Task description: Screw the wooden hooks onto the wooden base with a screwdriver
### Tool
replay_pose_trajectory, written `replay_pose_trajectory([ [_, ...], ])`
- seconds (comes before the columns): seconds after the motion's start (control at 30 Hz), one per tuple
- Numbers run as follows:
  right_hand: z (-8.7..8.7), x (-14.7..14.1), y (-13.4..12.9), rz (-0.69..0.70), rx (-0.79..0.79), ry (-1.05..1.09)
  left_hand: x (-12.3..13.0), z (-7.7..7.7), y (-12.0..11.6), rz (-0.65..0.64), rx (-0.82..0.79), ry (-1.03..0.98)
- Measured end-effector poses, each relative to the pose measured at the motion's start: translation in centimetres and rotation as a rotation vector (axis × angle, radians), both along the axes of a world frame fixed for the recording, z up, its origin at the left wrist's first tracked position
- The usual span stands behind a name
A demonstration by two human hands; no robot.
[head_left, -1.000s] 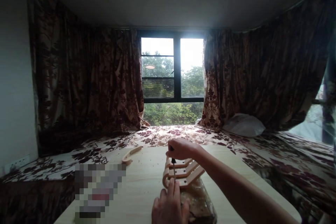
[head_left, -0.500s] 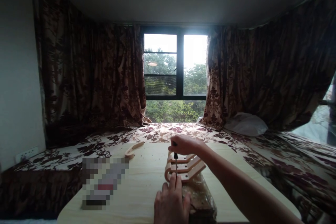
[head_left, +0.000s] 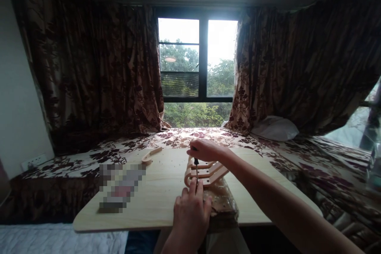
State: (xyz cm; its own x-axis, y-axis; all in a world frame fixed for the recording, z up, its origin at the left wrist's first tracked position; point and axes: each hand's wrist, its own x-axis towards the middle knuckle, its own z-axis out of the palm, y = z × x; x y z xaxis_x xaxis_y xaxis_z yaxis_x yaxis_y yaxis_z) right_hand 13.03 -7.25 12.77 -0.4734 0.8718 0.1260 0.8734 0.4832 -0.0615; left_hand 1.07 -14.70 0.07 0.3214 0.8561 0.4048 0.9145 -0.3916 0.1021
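My right hand (head_left: pixel 205 150) is closed around the dark handle of a screwdriver (head_left: pixel 197 171), which stands nearly upright with its shaft downward. At the lower end of the shaft, my left hand (head_left: pixel 192 208) has its fingers pressed close together; what lies between the fingertips is hidden. Just beyond them is a pale wooden rack (head_left: pixel 208 183) of several parallel bent bars with small dark holes, curled round at the left end. The rack rests on a worn brown block (head_left: pixel 223 202), wrapped in what looks like clear plastic.
A light wooden table (head_left: pixel 149 214) carries the work. One loose bent wooden bar (head_left: pixel 151 156) lies at its back left. Left of my hands is a blurred-out object (head_left: pixel 123 188). A patterned bedspread (head_left: pixel 125 143) spreads behind, with a white pillow (head_left: pixel 275 128) at right.
The view has tilted downward, showing the table's front edge. My right hand stays on the screwdriver and my left hand stays at its lower end; the rack has not visibly shifted on the block.
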Motion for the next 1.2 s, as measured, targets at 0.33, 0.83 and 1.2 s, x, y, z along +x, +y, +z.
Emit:
replay_pose_trajectory([
  [0.33, 2.8, -0.2, 0.0, 0.126, -0.1, -0.146, -0.1, 0.2, -0.3, -0.013, 0.011, -0.013],
  [0.83, 0.8, 0.8, 0.7, 0.062, 0.017, -0.09, -0.3, 0.4, -0.9, -0.072, -0.038, -0.037],
  [1.2, 1.1, 2.1, 2.9, 0.115, 0.02, 0.054, 0.3, 0.5, 1.8, -0.113, -0.194, -0.082],
])
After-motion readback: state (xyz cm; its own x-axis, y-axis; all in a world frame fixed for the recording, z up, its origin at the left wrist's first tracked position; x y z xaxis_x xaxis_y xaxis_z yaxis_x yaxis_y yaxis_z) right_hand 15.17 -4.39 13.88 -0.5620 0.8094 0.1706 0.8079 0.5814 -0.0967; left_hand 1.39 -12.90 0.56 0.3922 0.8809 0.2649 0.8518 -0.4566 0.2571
